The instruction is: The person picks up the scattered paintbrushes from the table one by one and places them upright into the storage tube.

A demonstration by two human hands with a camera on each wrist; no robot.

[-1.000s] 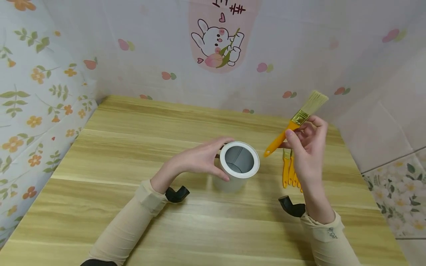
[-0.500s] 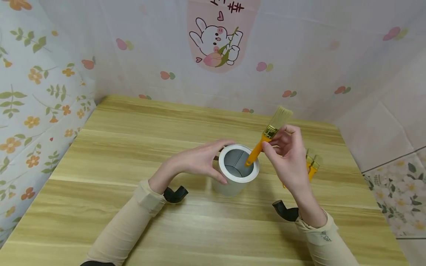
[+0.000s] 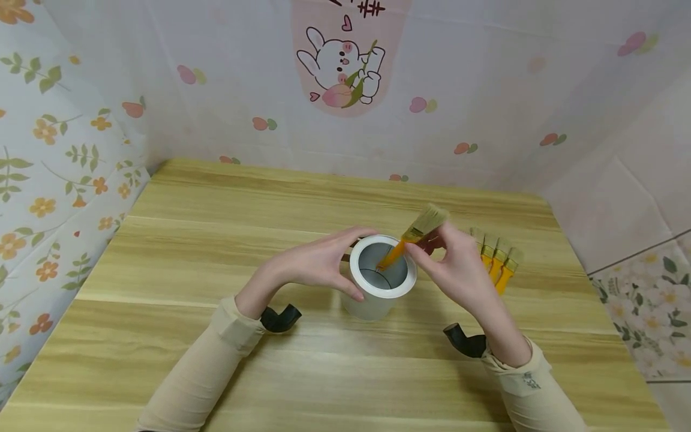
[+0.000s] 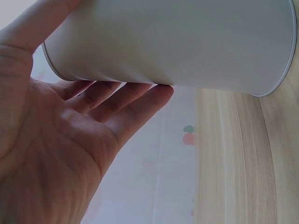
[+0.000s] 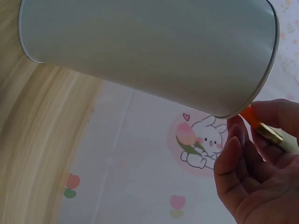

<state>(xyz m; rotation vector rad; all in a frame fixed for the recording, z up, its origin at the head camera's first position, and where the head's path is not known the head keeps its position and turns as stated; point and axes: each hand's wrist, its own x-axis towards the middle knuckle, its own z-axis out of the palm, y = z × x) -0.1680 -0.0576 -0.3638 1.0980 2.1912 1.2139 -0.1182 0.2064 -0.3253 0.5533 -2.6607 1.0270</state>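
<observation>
A white cylindrical container (image 3: 369, 306) with a grey inside stands upright on the wooden table. My left hand (image 3: 318, 261) grips it from the left, thumb in front and fingers round the back; the left wrist view shows the fingertips against its wall (image 4: 177, 42). My right hand (image 3: 459, 264) pinches a paintbrush (image 3: 423, 225) near its metal band. The brush tilts, bristles up and to the right, with the end of its orange handle inside the container's mouth. In the right wrist view the orange handle (image 5: 249, 115) shows at the rim, between thumb and fingers.
Several more paintbrushes (image 3: 504, 267) with orange handles lie side by side on the table, right of my right hand and partly hidden by it. A patterned cloth wall (image 3: 227, 72) closes off the back of the table (image 3: 162, 264).
My right hand has moved left and down with the paintbrush, bringing its handle end from beside the container into its mouth. The left hand stays on the container.
</observation>
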